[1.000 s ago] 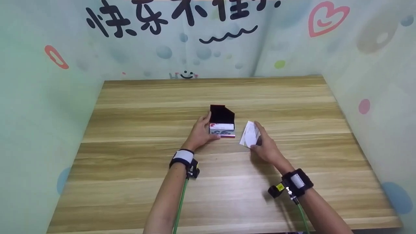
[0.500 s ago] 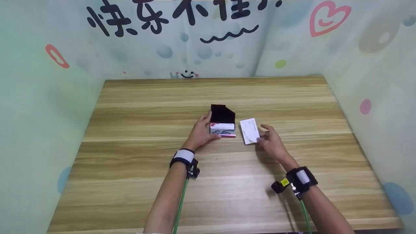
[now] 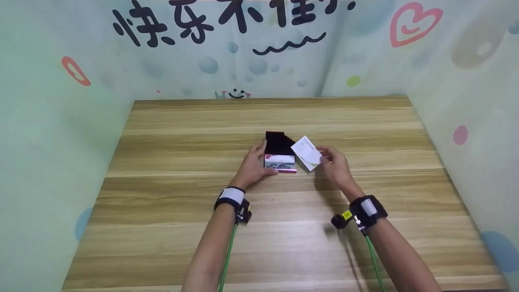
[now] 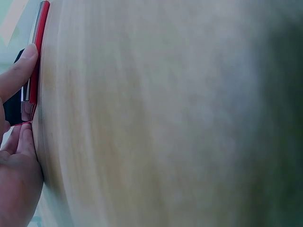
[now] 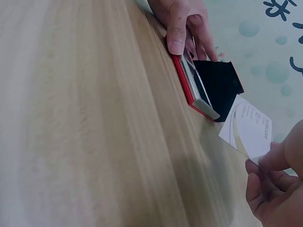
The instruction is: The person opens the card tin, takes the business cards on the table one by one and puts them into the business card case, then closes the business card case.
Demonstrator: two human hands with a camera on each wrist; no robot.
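A red card case [image 3: 280, 162] lies on the table with its black-lined flap [image 3: 277, 142] folded back. My left hand [image 3: 248, 167] grips the case at its left end, the thumb on the front edge. In the left wrist view that thumb presses the red and silver side of the case [image 4: 35, 85]. Beside the case, my right hand [image 3: 337, 168] pinches a white business card [image 3: 307, 154] by one corner between thumb and fingers. The card is tilted, and its upper left corner overlaps the flap in the head view. Print and a curved gold line [image 5: 236, 135] show on it.
The wood-grain table [image 3: 182, 134] runs back to a pale printed backdrop [image 3: 275, 77], with side walls left and right. Both wrists wear strapped cameras, and green cables [image 3: 228, 255] trail from them toward the front edge.
My right hand has turned the card and moved it up and left toward the case, its fingers shifting to a corner grip. My left hand stays on the case.
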